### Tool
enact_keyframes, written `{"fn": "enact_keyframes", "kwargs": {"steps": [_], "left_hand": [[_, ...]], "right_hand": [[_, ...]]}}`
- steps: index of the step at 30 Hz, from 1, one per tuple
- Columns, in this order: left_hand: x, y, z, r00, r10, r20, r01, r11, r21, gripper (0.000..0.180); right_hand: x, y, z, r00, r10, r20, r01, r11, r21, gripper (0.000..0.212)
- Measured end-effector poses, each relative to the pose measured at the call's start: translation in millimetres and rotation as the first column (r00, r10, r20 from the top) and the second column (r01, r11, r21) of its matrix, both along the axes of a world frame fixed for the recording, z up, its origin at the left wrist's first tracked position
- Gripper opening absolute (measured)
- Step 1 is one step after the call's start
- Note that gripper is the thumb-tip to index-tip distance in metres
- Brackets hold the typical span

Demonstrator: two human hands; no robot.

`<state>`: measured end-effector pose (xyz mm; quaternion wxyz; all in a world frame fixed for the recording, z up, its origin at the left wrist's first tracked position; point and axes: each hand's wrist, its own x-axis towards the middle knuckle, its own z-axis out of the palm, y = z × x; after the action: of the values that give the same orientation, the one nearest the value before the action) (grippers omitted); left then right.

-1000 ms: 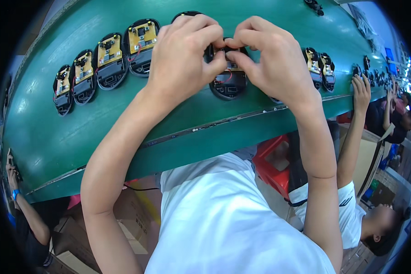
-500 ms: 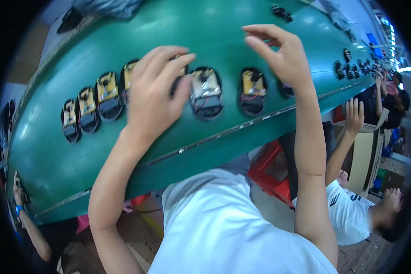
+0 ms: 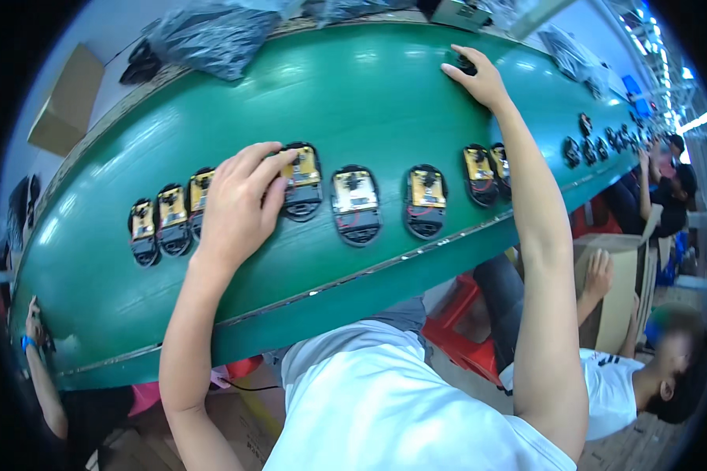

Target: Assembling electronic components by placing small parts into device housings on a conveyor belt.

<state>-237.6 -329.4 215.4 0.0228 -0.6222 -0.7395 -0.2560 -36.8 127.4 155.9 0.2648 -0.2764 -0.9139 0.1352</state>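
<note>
Seemingly at pick-up, needing a pinch next, the right hand (image 3: 485, 82) is holding its fingers wide around a small black part (image 3: 467, 65), while the left hand (image 3: 242, 198) is loose-fingered, overlapping a yellow-boarded black oval housing (image 3: 304, 182).

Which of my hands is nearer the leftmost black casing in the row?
Left. Your left hand is a short way right of that casing; your right hand is much farther right, toward the far side of the green table.
</note>
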Motion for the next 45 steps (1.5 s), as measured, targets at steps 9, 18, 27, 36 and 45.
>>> {"fn": "enact_keyframes", "kwargs": {"steps": [9, 18, 27, 36, 45], "left_hand": [[0, -33, -15, 0.998, 0.029, 0.047, -0.032, 0.997, 0.066, 0.032], [-15, -58, -14, 0.999, 0.028, 0.016, -0.029, 0.995, 0.092, 0.028], [-8, -55, -18, 0.998, 0.032, 0.047, -0.037, 0.993, 0.11, 0.029], [-5, -51, -17, 0.997, 0.031, 0.071, -0.039, 0.992, 0.122, 0.03], [-11, -44, -19, 0.997, 0.048, 0.054, -0.058, 0.978, 0.199, 0.022]], "right_hand": [[-21, -28, -8, 0.994, -0.109, -0.002, 0.106, 0.967, 0.233, 0.016], [-60, -98, 13, 0.996, 0.041, 0.082, -0.043, 0.999, 0.018, 0.018], [-106, -237, 35, 0.798, 0.602, -0.017, -0.598, 0.789, -0.14, 0.018], [-158, -172, 47, 0.897, 0.438, -0.061, -0.443, 0.891, -0.104, 0.041], [-247, -273, 42, 0.773, 0.616, 0.152, -0.623, 0.782, 0.004, 0.064]]}}
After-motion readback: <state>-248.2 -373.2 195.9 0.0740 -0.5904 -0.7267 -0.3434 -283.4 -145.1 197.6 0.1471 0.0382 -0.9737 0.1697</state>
